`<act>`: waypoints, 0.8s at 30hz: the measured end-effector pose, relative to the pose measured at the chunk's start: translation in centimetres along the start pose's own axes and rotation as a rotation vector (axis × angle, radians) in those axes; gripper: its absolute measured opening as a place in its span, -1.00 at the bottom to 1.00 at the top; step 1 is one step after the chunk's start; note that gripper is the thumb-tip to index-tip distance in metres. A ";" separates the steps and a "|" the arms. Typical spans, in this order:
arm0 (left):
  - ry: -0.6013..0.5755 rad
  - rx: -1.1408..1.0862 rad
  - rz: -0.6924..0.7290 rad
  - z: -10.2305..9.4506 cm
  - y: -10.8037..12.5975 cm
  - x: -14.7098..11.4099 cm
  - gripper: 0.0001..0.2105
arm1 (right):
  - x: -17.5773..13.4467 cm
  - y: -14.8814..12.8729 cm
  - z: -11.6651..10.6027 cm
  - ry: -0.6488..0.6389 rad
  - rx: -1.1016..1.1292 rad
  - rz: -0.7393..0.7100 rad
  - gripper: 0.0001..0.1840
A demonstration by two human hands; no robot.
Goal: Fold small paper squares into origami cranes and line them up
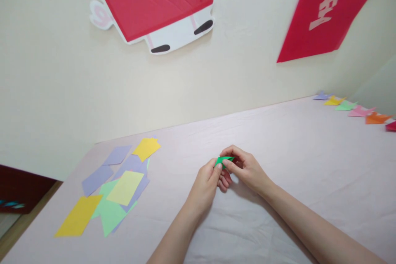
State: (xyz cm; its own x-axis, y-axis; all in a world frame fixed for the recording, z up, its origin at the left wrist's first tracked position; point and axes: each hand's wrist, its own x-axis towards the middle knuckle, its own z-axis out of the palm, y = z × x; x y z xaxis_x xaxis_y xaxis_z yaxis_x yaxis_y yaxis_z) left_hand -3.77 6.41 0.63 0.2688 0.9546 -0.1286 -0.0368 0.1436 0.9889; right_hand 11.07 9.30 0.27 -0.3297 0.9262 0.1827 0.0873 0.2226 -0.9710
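Note:
A small green folded piece of paper is held between both hands, a little above the cloth-covered table, with one pointed end toward the right. My left hand grips its left side, thumb on top and the other fingers curled beneath. My right hand pinches the right part between thumb and fingers. Parts of the paper are hidden behind the fingertips, so its full folded shape cannot be made out.
Loose sheets of coloured paper lie in an overlapping pile on the left of the table. Several folded paper figures stand in a row along the far right edge. Behind rises a pale wall with red decorations.

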 end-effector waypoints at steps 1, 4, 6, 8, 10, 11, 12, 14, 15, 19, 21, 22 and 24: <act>0.020 0.047 0.021 0.1 -0.1 0.0 -0.66 | 0.0 -0.1 0.0 0.000 0.015 0.013 -0.85; 0.068 0.131 0.045 0.4 -0.2 -0.1 -0.69 | 0.0 -0.4 0.1 0.011 0.051 0.042 -0.82; 0.090 0.134 0.047 0.5 -0.1 -0.2 -0.67 | 0.0 -0.5 0.2 0.013 0.080 0.058 -0.80; 0.103 0.130 0.047 0.6 -0.1 -0.3 -0.64 | 0.0 -0.5 0.4 0.005 0.109 0.069 -0.79; 0.126 0.137 0.046 0.6 -0.1 -0.3 -0.61 | 0.0 -0.3 0.4 0.001 0.125 0.070 -0.77; 0.141 0.141 0.046 0.6 -0.1 -0.4 -0.60 | 0.0 -0.2 0.4 0.004 0.128 0.068 -0.76; 0.156 0.146 0.047 0.6 -0.1 -0.4 -0.60 | 0.1 -0.1 0.4 0.014 0.130 0.066 -0.75; 0.180 0.156 0.055 0.5 -0.2 -0.4 -0.60 | 0.3 0.2 0.2 0.051 0.141 0.067 -0.73; 0.187 0.160 0.060 0.5 -0.2 -0.4 -0.61 | 0.4 0.2 0.0 0.074 0.156 0.075 -0.71; 0.193 0.173 0.074 0.2 -0.3 -0.3 -0.62 | 0.8 0.1 -0.4 0.092 0.244 0.167 -0.68; 0.198 0.183 0.080 0.1 -0.3 -0.3 -0.62 | 0.9 -0.1 -0.4 0.064 0.257 0.196 -0.66; 0.203 0.189 0.082 0.1 -0.3 -0.3 -0.62 | 0.9 -0.2 -0.4 0.050 0.261 0.202 -0.65; 0.215 0.200 0.086 0.0 -0.3 -0.3 -0.62 | 0.8 -0.3 -0.3 0.036 0.264 0.203 -0.63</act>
State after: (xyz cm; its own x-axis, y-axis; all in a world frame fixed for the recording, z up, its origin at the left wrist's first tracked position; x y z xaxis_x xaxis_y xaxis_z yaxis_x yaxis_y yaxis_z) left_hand -3.82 6.08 0.35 0.0621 0.9974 -0.0356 0.1456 0.0263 0.9890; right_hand 11.08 10.10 0.76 -0.2970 0.9547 -0.0182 -0.0997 -0.0500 -0.9938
